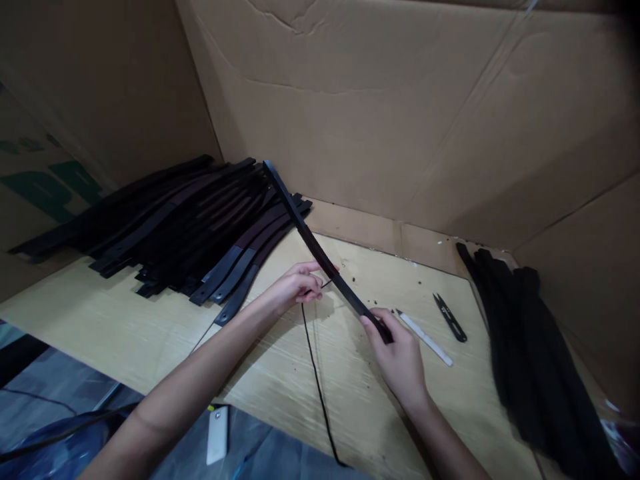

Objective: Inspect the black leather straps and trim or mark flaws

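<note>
While the long black leather strap point(320, 250) is being held slanted above the pale wooden tabletop point(125, 327), its lower end is being gripped by the closed right hand point(400, 353). A thin black cord point(315, 360) is being pinched at the strap's middle by the left hand point(295, 287). Threading appears in hand; steady tension is judged necessary next.

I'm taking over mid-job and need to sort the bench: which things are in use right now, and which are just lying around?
In use:
- black strap, held by right hand at its near end
- black thread, pinched by left hand against the strap

Lying about:
- strap pile, back left
- dark pile, right
- thread snips
- white stick
- phone
</note>
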`<state>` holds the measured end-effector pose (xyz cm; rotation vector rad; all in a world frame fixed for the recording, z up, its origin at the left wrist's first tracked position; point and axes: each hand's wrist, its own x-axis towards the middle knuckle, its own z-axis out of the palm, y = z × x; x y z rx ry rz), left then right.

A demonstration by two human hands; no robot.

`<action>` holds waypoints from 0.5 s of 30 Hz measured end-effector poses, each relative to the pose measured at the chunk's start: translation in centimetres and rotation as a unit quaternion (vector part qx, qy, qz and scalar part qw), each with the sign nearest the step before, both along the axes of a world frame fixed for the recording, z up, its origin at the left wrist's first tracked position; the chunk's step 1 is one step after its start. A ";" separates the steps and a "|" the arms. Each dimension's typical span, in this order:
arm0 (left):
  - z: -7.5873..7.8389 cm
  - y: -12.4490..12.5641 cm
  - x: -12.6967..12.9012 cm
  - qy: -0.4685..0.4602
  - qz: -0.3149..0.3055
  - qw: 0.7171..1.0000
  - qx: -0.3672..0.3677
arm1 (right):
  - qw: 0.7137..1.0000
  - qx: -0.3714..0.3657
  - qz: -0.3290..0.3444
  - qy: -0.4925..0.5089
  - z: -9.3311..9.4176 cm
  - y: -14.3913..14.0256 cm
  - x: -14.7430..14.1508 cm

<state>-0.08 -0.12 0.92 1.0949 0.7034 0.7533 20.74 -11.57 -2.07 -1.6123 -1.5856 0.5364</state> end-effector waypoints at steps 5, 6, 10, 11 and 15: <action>0.1 -0.1 0.0 0.027 0.003 1.000 0.001 | 1.000 -0.018 -0.001 -0.003 0.1 0.0 0.0; 0.0 0.0 0.0 0.030 0.013 0.999 0.008 | 1.000 -0.025 0.006 0.017 0.2 0.1 0.0; -0.3 0.2 0.0 0.023 0.045 0.998 0.033 | 0.991 -0.051 0.038 0.117 0.3 0.2 -0.1; -0.4 0.2 0.0 0.020 0.045 0.998 0.033 | 0.986 -0.064 0.043 0.145 0.3 0.3 -0.1; -0.4 0.3 0.0 0.019 0.036 0.999 0.024 | 0.958 -0.132 0.049 0.250 0.1 0.4 -0.2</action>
